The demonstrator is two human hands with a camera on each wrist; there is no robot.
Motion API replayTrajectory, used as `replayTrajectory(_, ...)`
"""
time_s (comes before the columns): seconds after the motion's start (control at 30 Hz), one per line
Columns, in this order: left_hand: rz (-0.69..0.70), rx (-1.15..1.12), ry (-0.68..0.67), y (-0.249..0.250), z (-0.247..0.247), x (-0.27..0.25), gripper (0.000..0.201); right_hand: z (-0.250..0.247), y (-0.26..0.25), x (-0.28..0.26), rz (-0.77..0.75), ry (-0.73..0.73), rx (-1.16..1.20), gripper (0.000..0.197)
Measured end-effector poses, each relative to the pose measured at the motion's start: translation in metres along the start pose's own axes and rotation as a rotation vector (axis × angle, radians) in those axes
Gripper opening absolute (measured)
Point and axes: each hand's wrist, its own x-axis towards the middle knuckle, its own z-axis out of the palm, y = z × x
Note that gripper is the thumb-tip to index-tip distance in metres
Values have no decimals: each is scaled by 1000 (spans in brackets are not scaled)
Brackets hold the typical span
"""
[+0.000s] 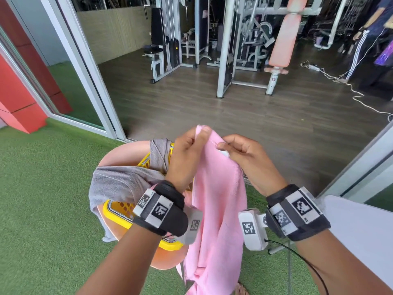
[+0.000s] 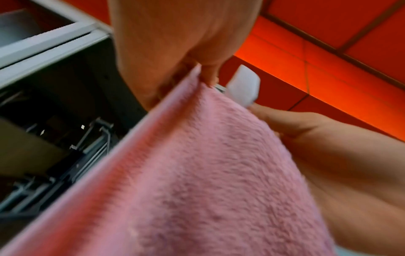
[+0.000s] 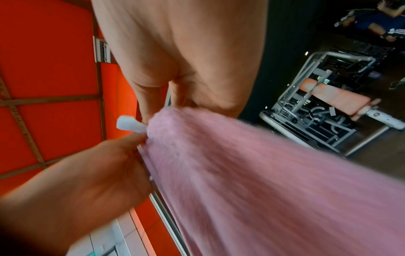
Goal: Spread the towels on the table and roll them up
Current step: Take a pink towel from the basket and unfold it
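A pink towel (image 1: pixel 217 201) hangs in the air in front of me, held up by its top edge. My left hand (image 1: pixel 189 152) pinches the top corner, and my right hand (image 1: pixel 240 150) pinches the edge close beside it, next to a small white label (image 1: pixel 224 153). In the left wrist view the pink towel (image 2: pixel 197 181) drapes down from the fingers; in the right wrist view the pink towel (image 3: pixel 263 181) is blurred. A grey towel (image 1: pixel 119 184) lies over a yellow basket (image 1: pixel 119 211) below my left arm.
The yellow basket sits on a round pinkish stool (image 1: pixel 127 154) on green artificial turf (image 1: pixel 42 199). A white table corner (image 1: pixel 361 226) shows at the right. Beyond an open sliding door are gym machines (image 1: pixel 244 45), a wooden floor and a standing person (image 1: pixel 370 35).
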Motion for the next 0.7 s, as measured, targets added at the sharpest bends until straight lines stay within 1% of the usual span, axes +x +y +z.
replayTrajectory(0.03,73,100,108,4,-2,8,37,3,5,-3,0,-1,-25,23)
replayTrajectory(0.07,116,165,213,6,-7,19,38,5,12,-8,7,-4,-48,26)
replayTrajectory(0.1,138,204,288,10,-13,28,41,6,17,-15,18,-2,-65,27)
replayTrajectory(0.13,144,236,333,12,-18,37,42,6,21,-19,20,2,-79,27)
replayTrajectory(0.17,140,254,330,15,-21,41,42,5,21,-22,10,9,-98,27)
replayTrajectory(0.2,108,271,273,13,-22,42,43,3,21,-21,-9,22,-115,24)
replayTrajectory(0.23,50,297,163,12,-19,37,47,1,15,-17,-39,43,-120,19)
replayTrajectory(0.27,-26,307,15,10,-15,29,55,-2,8,-12,-69,67,-104,14)
replayTrajectory(0.3,-97,280,-164,5,-12,19,60,-4,0,-7,-96,76,-77,11)
replayTrajectory(0.33,-141,233,-328,1,-9,10,61,-6,-7,-2,-116,67,-51,12)
replayTrajectory(0.37,-147,185,-435,1,-9,4,55,-8,-9,0,-114,53,-38,12)
replayTrajectory(0.4,-136,123,-463,3,-12,3,45,-8,-8,0,-94,37,-38,9)
replayTrajectory(0.43,-123,65,-435,8,-17,5,34,-9,-3,-3,-56,19,-45,9)
replayTrajectory(0.47,-115,-2,-364,13,-22,11,29,-9,4,-9,-7,3,-44,21)
replayTrajectory(0.53,-111,-121,-180,21,-33,25,28,-11,15,-24,84,-28,-54,50)
replayTrajectory(0.57,-126,-144,-110,21,-36,28,29,-13,17,-29,97,-19,-56,56)
replayTrajectory(0.6,-131,-130,-76,20,-35,29,29,-14,15,-32,88,-4,-62,56)
replayTrajectory(0.63,-123,-86,-89,16,-30,24,28,-16,10,-31,60,6,-74,50)
replayTrajectory(0.67,-114,-42,-148,13,-22,15,29,-19,4,-27,29,15,-96,42)
replayTrajectory(0.7,-123,-16,-238,10,-11,3,34,-21,-3,-21,-3,20,-109,34)
